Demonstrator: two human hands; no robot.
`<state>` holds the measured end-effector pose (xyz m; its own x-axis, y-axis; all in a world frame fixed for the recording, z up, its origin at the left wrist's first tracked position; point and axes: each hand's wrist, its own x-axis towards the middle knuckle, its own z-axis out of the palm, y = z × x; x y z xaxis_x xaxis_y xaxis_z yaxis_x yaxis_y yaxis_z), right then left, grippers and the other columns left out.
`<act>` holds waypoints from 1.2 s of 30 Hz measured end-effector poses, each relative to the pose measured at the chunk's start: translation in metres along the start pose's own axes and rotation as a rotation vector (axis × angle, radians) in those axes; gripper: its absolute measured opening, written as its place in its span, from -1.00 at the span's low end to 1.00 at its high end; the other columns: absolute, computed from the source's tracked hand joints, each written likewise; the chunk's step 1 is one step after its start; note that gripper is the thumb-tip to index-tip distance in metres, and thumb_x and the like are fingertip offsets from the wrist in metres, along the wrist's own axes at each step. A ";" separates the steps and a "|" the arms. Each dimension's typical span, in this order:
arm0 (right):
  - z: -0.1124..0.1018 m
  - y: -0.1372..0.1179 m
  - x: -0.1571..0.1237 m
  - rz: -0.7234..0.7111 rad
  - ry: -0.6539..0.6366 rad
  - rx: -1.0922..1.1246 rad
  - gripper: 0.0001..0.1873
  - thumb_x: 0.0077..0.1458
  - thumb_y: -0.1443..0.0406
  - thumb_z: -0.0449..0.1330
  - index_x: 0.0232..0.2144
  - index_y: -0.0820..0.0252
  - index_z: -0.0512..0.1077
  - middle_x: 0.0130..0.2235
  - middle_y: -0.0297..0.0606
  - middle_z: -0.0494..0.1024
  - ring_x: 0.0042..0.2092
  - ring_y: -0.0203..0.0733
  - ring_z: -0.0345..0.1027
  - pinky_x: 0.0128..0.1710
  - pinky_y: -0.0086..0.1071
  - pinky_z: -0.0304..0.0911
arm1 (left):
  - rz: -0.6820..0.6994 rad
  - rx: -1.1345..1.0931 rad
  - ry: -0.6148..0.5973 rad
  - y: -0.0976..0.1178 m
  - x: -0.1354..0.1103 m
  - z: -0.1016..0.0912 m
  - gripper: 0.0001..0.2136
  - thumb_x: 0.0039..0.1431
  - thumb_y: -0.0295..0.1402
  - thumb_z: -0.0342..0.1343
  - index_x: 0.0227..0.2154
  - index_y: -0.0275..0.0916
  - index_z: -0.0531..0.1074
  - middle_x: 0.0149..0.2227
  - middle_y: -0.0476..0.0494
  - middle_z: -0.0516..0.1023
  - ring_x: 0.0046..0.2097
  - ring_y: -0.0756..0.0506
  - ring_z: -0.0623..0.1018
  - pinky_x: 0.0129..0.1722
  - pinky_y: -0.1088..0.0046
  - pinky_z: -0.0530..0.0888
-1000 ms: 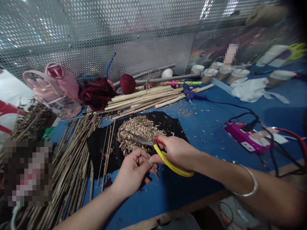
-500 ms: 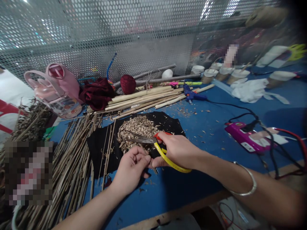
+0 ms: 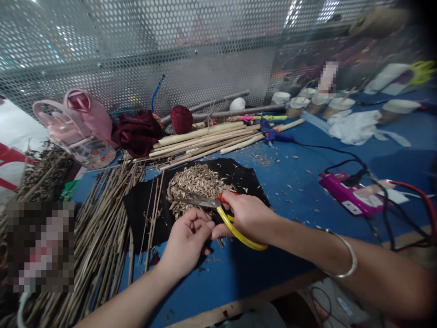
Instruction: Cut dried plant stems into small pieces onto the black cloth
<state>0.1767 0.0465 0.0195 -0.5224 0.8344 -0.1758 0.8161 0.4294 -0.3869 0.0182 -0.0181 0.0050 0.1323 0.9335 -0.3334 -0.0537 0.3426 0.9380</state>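
Observation:
My right hand (image 3: pixel 247 218) is closed around scissors (image 3: pixel 206 202) with yellow and red handles. Their blades point left over a heap of dry plant chips (image 3: pixel 194 180), which lies on a black cloth (image 3: pixel 136 216). Just below the blades, my left hand (image 3: pixel 187 237) is closed in a pinch on a short piece of dry stalk (image 3: pixel 221 243), mostly hidden by the fingers. The fingertips of both hands meet around it. Left of the heap, a few thin dry stalks (image 3: pixel 153 218) lie across the cloth.
Many long dry stalks (image 3: pixel 99 228) cover the table's left side. Behind the cloth lie pale peeled sticks (image 3: pixel 205 136), a maroon yarn ball (image 3: pixel 181 119) and a blue glue gun (image 3: pixel 271 133). A purple power strip (image 3: pixel 348 196) with cables sits right. Perforated metal panels (image 3: pixel 136 54) stand behind.
The scissors and my right hand have shifted slightly left and down. My left hand stays almost in place, still pinching the stalk.

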 end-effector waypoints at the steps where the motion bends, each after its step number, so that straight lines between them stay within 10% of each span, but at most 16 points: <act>1: 0.000 0.001 0.001 0.009 -0.002 -0.007 -0.35 -0.30 -0.24 0.09 -0.37 0.15 0.23 -0.47 -0.29 0.42 -0.43 -0.15 0.32 -0.53 -0.42 -0.04 | -0.005 -0.001 -0.002 0.000 0.000 0.000 -0.80 0.01 -0.26 0.09 -0.46 -0.25 0.21 -0.59 0.05 0.37 -0.57 0.09 0.34 -0.67 0.65 0.35; 23: -0.010 0.001 0.000 -0.039 0.043 0.109 -0.22 -0.41 -0.22 0.18 -0.24 0.20 0.25 -0.28 -0.17 0.39 -0.26 -0.08 0.27 -0.34 -0.35 0.10 | 0.003 -0.064 0.087 0.003 0.001 0.000 -0.74 -0.03 -0.21 0.13 -0.37 -0.28 0.27 -0.51 -0.03 0.48 -0.51 0.02 0.47 -0.70 0.64 0.34; 29: -0.022 0.015 0.002 0.000 -0.108 0.622 -0.31 0.04 -0.16 -0.46 -0.31 0.19 0.20 -0.49 -0.34 0.31 -0.55 -0.33 0.10 -0.56 -0.44 0.05 | -0.024 -0.071 0.061 0.005 0.001 0.000 -0.74 -0.04 -0.20 0.13 -0.39 -0.26 0.24 -0.45 -0.09 0.51 -0.44 -0.01 0.50 -0.69 0.66 0.32; 36: -0.026 0.008 -0.004 0.035 -0.045 0.166 -0.38 -0.25 -0.17 0.14 -0.29 0.16 0.23 -0.38 -0.28 0.40 -0.39 -0.20 0.24 -0.46 -0.42 0.04 | -0.001 -0.062 0.100 0.003 0.001 -0.001 -0.72 -0.05 -0.18 0.14 -0.39 -0.26 0.25 -0.52 -0.04 0.47 -0.45 -0.01 0.49 -0.70 0.66 0.32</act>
<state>0.1915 0.0552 0.0411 -0.5080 0.8299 -0.2305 0.7838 0.3343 -0.5234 0.0176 -0.0157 0.0070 0.0331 0.9381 -0.3448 -0.1156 0.3463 0.9310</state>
